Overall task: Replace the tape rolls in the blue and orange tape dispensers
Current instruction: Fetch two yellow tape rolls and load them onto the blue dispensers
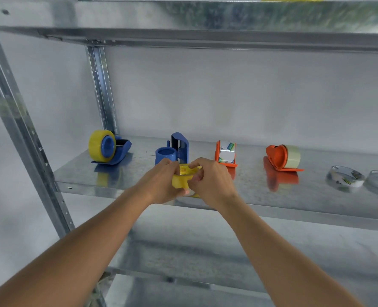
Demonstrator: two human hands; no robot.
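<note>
Both hands, left hand (161, 182) and right hand (210, 180), pinch the yellow tape roll (183, 181) just before the empty blue dispenser (174, 150) on the shelf (84, 173). Light, stiff, sticky-edged; best gripped by its rim.

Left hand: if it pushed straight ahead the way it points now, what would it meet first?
Most likely the empty blue dispenser just beyond the left hand, which holds the yellow tape roll; depth is hard to judge.

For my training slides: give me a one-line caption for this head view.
Both hands hold a yellow tape roll before an empty blue dispenser on a metal shelf.
</note>
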